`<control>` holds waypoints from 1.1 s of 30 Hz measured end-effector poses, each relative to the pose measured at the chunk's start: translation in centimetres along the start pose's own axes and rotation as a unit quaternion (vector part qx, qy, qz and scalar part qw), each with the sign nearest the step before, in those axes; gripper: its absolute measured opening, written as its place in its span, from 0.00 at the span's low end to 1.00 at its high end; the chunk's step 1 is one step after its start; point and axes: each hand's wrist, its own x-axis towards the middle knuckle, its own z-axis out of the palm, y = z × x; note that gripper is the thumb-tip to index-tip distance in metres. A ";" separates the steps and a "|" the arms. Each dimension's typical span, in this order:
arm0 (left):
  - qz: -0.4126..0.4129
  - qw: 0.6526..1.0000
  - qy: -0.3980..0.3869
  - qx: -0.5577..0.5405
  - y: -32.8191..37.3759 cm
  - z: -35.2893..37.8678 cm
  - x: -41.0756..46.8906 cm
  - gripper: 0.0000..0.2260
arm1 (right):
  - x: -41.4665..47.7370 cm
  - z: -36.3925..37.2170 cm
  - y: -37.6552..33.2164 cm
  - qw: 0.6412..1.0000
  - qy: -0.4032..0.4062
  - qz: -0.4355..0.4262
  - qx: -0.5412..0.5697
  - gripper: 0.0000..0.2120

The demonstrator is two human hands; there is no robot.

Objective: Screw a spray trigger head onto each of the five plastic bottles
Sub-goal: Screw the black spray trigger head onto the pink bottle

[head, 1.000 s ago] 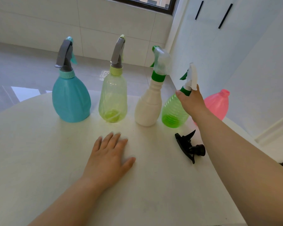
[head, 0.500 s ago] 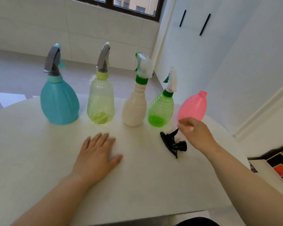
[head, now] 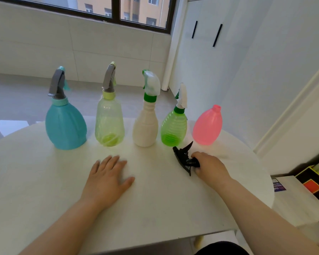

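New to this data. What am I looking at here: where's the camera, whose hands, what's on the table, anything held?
There is no robot. A person does the task with bare hands, and the single view comes from a wide-angle camera on their head, looking forward and down.

On the white table stand five bottles in a row: teal bottle, pale green bottle, white bottle, green bottle, pink bottle. The first four already have trigger heads on; the pink one's neck is bare.

The left hand lies flat and open on the table, holding nothing. The right hand has closed its fingers on the black trigger head, which lies on the table in front of the pink bottle.
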 end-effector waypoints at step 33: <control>0.032 0.924 0.049 -0.379 22.1 1.5 12.3 0.26 | -2.0 0.7 9.9 0.376 0.309 0.144 0.862 0.09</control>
